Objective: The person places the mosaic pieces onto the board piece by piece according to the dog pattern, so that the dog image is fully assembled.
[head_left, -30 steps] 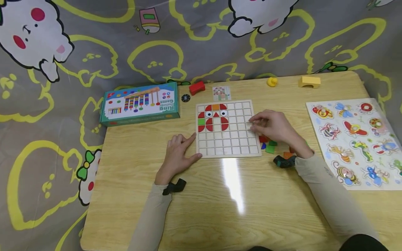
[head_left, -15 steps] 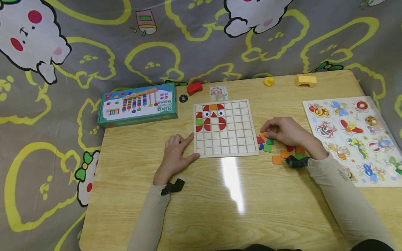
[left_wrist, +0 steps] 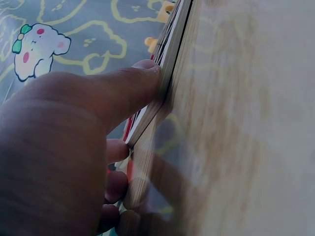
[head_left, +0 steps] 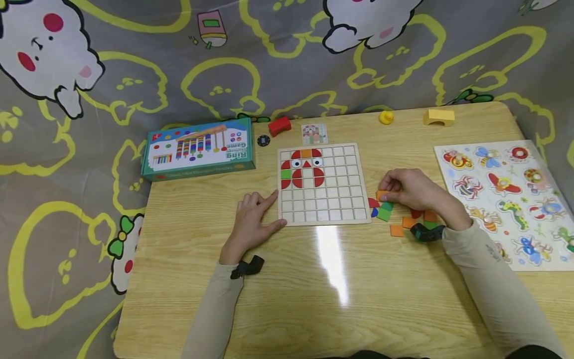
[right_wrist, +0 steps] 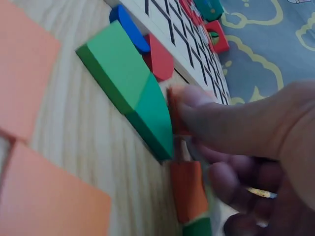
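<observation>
A square wooden grid board [head_left: 325,203] lies mid-table, its upper left cells filled with red, orange and green tiles and two eye tiles. My left hand [head_left: 252,224] rests at the board's left side; in the left wrist view its thumb [left_wrist: 133,86] touches the board's edge. To the right of the board, my right hand [head_left: 412,189] pinches an orange tile [head_left: 381,195] between thumb and fingers, low over the loose pile. Beside that tile lie green tiles [right_wrist: 118,69], a red piece [right_wrist: 160,59] and a blue piece [right_wrist: 129,29]. The curled fingers partly hide other pieces.
Several orange squares [head_left: 396,230] lie near the right wrist. An insect puzzle board [head_left: 506,254] is at the right. Along the back are a game box [head_left: 199,149], a black disc [head_left: 263,140], a red block [head_left: 280,126], a picture card [head_left: 314,134], a yellow duck [head_left: 386,117] and a yellow arch [head_left: 439,117].
My right hand has moved right from the board's right edge to the loose tiles and now pinches an orange one. The left hand stays at the board.
</observation>
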Available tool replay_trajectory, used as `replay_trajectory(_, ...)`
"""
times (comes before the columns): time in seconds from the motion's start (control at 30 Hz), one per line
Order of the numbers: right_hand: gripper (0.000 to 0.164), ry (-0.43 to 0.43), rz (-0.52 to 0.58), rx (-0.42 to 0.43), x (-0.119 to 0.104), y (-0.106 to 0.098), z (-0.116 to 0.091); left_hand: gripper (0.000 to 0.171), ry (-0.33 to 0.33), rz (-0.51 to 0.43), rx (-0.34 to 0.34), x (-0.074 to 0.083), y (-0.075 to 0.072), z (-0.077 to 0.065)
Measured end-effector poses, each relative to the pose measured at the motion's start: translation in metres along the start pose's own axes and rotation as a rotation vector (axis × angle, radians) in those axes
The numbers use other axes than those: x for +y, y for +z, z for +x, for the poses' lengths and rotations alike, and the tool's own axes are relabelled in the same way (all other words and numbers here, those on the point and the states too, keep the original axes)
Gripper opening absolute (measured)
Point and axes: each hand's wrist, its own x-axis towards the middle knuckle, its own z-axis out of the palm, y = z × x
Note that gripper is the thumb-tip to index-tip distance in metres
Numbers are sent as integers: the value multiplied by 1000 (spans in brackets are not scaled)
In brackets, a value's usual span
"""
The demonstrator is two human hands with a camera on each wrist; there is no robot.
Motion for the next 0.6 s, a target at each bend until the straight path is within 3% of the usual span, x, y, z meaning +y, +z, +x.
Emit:
replay_trajectory(0.17, 15, 13, 66, 116, -5, 4, 6, 80, 7, 6, 0, -1, 0, 0)
replay_trajectory(0.33, 21, 6, 239, 253, -23, 10, 23, 80, 16, -6, 12, -1, -1, 0)
replay_trajectory(0.47, 23, 18, 392, 283, -40, 21, 41, 79, 23, -11, 17, -1, -1, -1)
replay_trajectory(0.6, 28, -15, 473, 266, -57, 36, 60, 79, 28, -13, 20, -1, -1, -1)
